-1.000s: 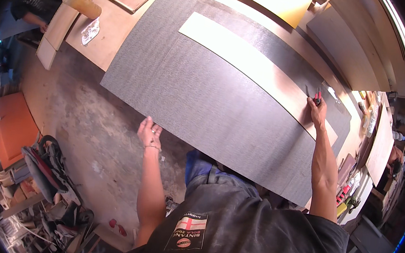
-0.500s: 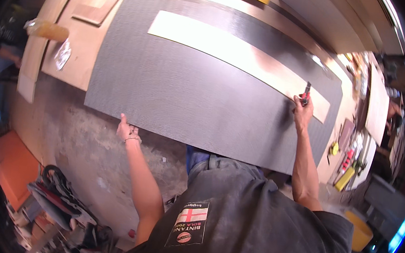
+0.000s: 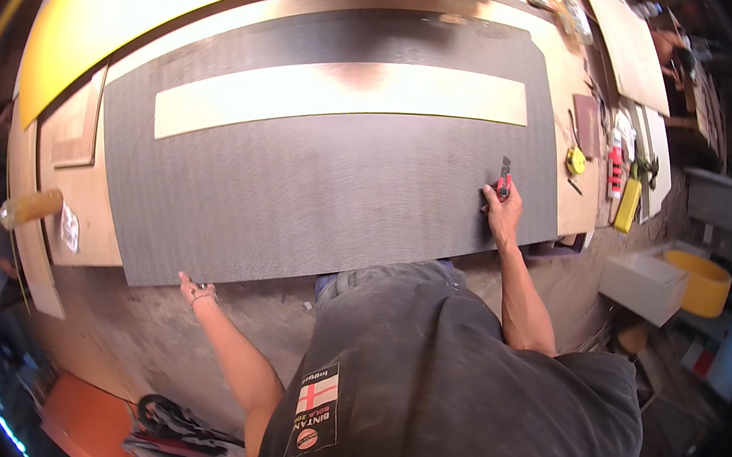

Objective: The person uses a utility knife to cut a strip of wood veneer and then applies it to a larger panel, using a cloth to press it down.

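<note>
A large dark grey sheet (image 3: pixel 317 189) with fine grain lies across the bench in front of me. On its far half rests a long pale strip of board (image 3: pixel 344 90). My right hand (image 3: pixel 503 213) is closed around a red and black utility knife (image 3: pixel 504 182), its tip pointing away from me, above the sheet's right part. At the near left edge of the sheet, my left hand (image 3: pixel 197 290) grips the border with the thumb on top; the other fingers are partly hidden.
A yellow panel (image 3: pixel 139 22) lies along the far left. To the right are a yellow tape measure (image 3: pixel 575 161), a red and white tube (image 3: pixel 614 173) and a yellow tool (image 3: pixel 627 205). A bottle of amber liquid (image 3: pixel 33 208) lies at left. Another person's hand (image 3: pixel 1 261) shows at the left rim.
The view has turned, so the sheet and strip now lie more level. My right hand with the knife has come off the strip, nearer to me. My left hand still grips the edge.
</note>
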`<control>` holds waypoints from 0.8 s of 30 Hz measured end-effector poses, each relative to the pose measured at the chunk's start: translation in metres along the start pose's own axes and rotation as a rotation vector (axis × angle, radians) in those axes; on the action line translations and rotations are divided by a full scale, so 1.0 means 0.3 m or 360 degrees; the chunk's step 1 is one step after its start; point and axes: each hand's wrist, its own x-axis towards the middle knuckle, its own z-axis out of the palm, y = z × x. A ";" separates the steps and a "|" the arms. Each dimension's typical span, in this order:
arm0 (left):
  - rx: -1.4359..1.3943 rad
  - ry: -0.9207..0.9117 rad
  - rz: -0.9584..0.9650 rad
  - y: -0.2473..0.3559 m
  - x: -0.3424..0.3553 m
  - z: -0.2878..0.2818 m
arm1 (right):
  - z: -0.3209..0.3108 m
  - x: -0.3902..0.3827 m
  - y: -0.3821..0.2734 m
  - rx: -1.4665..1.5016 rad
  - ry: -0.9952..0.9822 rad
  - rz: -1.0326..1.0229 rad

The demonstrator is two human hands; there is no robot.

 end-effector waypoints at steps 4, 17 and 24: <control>0.0257 0.0218 0.0026 0.032 -0.011 0.005 | -0.073 -0.018 0.064 0.0121 0.0146 0.0073; 0.0280 0.0141 0.0199 0.096 -0.104 0.001 | -0.239 -0.126 0.236 0.0179 0.0564 0.0230; 0.0234 0.0030 0.0070 0.138 -0.120 -0.004 | -0.188 -0.186 0.322 0.0120 0.0924 0.0024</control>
